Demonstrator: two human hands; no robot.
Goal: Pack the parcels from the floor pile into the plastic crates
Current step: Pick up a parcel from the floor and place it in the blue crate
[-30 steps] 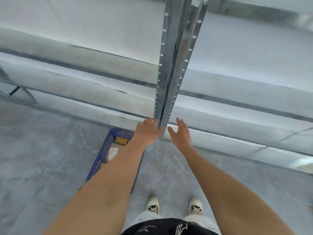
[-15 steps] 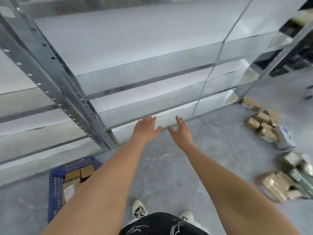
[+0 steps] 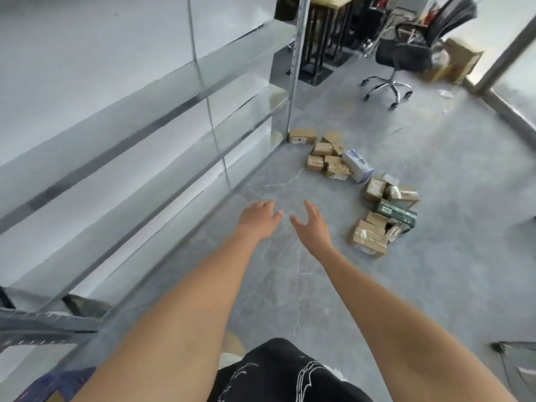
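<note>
A pile of parcels lies on the grey floor ahead to the right: brown cardboard boxes [image 3: 327, 159], a white and blue box [image 3: 357, 165], a dark green box [image 3: 397, 212] and taped brown boxes [image 3: 369, 237]. My left hand [image 3: 258, 217] and my right hand [image 3: 314, 223] are stretched out in front of me, fingers apart, holding nothing, well short of the pile. Only a blurred corner of the blue plastic crate [image 3: 62, 384] shows at the bottom left, behind my left arm.
A long metal shelving rack [image 3: 179, 111] runs along the left. A black office chair [image 3: 403, 62] and a black-legged table stand at the back. A cardboard box [image 3: 461, 60] sits by a post at the far right.
My view has swung to the right, away from the rack and crate. The floor pile has come into the middle of the view. Both hands stay empty and spread.
</note>
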